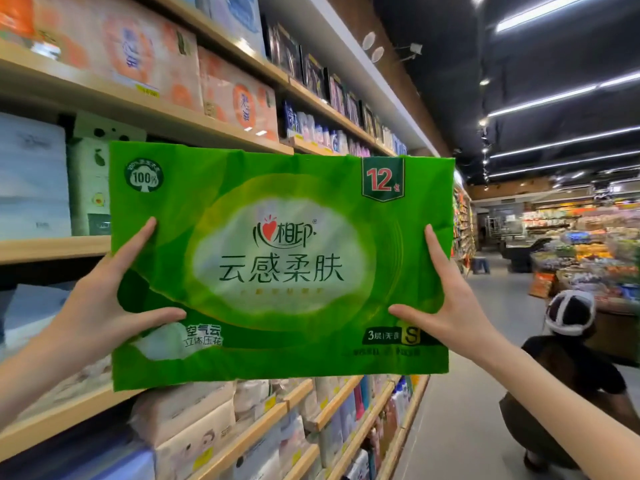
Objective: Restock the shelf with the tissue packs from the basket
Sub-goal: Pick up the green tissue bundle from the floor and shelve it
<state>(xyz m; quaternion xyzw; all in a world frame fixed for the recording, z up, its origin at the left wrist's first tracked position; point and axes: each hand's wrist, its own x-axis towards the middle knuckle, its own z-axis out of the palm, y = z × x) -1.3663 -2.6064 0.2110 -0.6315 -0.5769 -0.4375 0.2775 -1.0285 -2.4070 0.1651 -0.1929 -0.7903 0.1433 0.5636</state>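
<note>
A large green tissue pack (280, 265) with Chinese print and a "12" badge fills the middle of the view, held upright in front of the wooden shelf (52, 249). My left hand (104, 299) grips its left edge, thumb across the front. My right hand (446, 299) grips its right edge the same way. The pack hangs at the height of the middle shelf boards. The basket is out of view.
Orange tissue packs (138, 60) sit on an upper shelf, pale blue and green ones (34, 178) below. Beige packs (194, 420) fill lower shelves. A person (571, 382) crouches in the aisle at right; produce stands (588, 251) lie beyond.
</note>
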